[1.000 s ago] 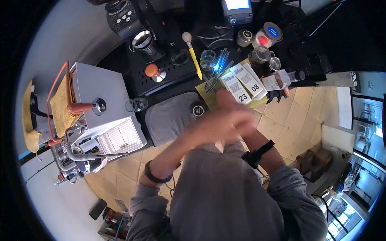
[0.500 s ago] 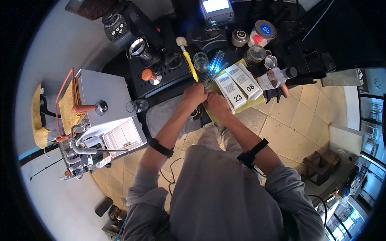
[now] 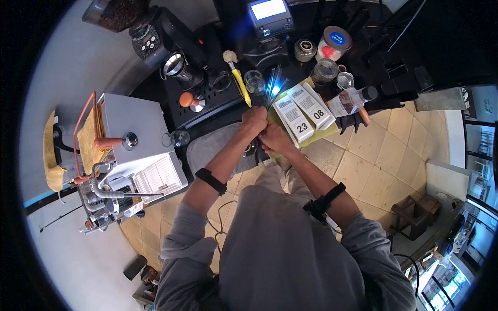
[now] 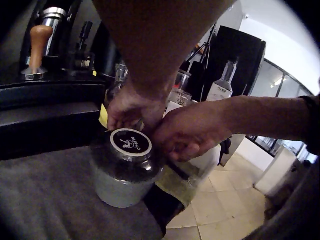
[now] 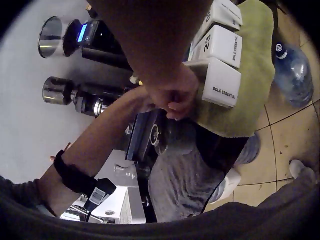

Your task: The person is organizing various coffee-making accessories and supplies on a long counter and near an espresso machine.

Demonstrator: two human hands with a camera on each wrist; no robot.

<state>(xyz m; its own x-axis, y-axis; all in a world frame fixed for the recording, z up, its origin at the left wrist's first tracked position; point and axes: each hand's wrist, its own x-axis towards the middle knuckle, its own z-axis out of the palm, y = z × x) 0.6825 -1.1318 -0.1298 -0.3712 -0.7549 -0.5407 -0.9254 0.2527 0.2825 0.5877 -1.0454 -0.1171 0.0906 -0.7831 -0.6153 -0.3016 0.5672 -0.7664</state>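
In the head view my left hand [image 3: 254,120] is at the near end of several slim clear tubes [image 3: 273,83], fingers curled round that end. Just below, my right hand [image 3: 275,139] meets it with its fingers bent in; what lies inside them is hidden, so I cannot tell whether it grips anything. The left wrist view has the left hand [image 4: 137,107] and right hand [image 4: 187,130] side by side behind a jar [image 4: 122,175] with a round black label on top. White boxes marked 23 [image 3: 293,120] and 08 [image 3: 312,108] lie right of the tubes.
The boxes lie on a green cloth [image 3: 328,130]. A yellow-handled brush [image 3: 241,85], a glass cup [image 3: 254,82] and a wooden-topped tamper [image 3: 192,101] are to the left. Lidded jars [image 3: 326,71] and a bottle [image 3: 353,101] stand right. A grey cloth [image 3: 210,150] covers the near edge.
Both hands have come from crossing, blurred, in front of my body to the near end of the tubes. The tubes, spread before, now lie closer together. The camera view has shifted slightly.
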